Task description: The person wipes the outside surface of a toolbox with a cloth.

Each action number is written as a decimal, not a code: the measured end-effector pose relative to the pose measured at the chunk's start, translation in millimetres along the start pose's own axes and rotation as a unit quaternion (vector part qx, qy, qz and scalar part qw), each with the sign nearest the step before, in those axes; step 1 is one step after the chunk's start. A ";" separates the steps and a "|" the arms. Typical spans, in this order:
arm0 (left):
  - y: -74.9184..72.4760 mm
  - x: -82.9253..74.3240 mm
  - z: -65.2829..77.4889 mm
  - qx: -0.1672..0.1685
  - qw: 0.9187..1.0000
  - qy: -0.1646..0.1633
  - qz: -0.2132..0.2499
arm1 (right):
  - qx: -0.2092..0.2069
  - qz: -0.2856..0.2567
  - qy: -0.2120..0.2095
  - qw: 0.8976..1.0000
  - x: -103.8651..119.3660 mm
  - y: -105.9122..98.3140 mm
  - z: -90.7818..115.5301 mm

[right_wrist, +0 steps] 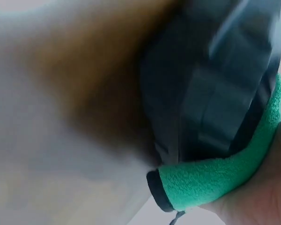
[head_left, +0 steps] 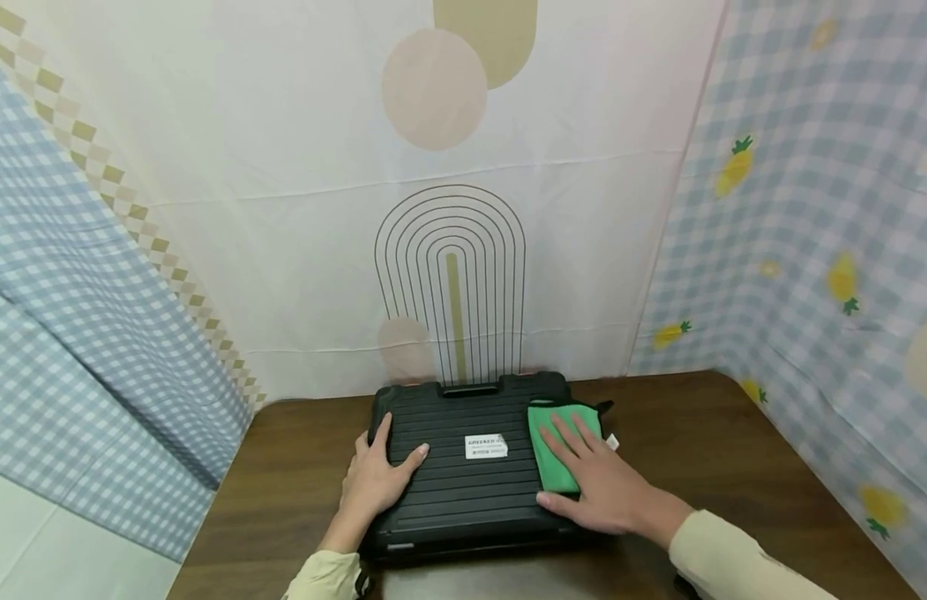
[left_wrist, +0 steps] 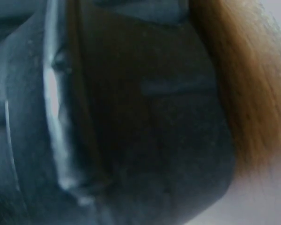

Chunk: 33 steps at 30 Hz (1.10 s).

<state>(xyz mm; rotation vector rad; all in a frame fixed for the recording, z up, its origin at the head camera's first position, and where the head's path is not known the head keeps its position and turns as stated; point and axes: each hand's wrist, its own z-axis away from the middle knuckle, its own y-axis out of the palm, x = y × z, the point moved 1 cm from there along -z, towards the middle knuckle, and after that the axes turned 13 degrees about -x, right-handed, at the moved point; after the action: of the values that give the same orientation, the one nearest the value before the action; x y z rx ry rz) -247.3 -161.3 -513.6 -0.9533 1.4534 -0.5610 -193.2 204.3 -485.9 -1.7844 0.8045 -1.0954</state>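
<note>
Pale sleeves (head_left: 741,557); black case (head_left: 467,485) on brown table (head_left: 684,433); patterned hangings (head_left: 306,275) behind

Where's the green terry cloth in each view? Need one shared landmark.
Head: green terry cloth right of centre, atop the black ribbed case, under the right hand.
Left wrist: not in it.
Right wrist: lower right, curving between case and hand.
Landmark: the case, in all three.
</note>
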 end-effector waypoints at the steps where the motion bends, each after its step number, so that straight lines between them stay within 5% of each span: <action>1: -0.1 0.0 0.0 0.000 1.000 0.000 -0.001 | -0.006 0.000 -0.005 1.000 2.5 0.5 6.7; 6: 0.4 1.0 -0.3 -0.001 1.000 0.001 -0.004 | -0.031 -0.003 -0.028 0.999 14.4 2.4 35.7; 12: -1.0 2.4 0.9 -0.001 1.000 0.004 -0.009 | 0.004 0.004 -0.046 0.999 19.2 0.3 45.2; 22: -2.0 -2.5 -0.5 0.008 1.000 0.022 -0.019 | 0.022 0.037 -0.075 0.996 31.0 1.1 36.3; 33: -1.4 -2.1 0.7 0.009 0.999 0.024 -0.020 | 0.096 0.056 -0.133 0.985 77.0 27.4 -4.6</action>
<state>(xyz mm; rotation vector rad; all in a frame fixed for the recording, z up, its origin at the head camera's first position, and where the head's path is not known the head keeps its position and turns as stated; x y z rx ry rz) -246.5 -160.3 -511.4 -0.9620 1.4709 -0.6296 -168.4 126.3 -482.7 -1.6573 0.6082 -0.8101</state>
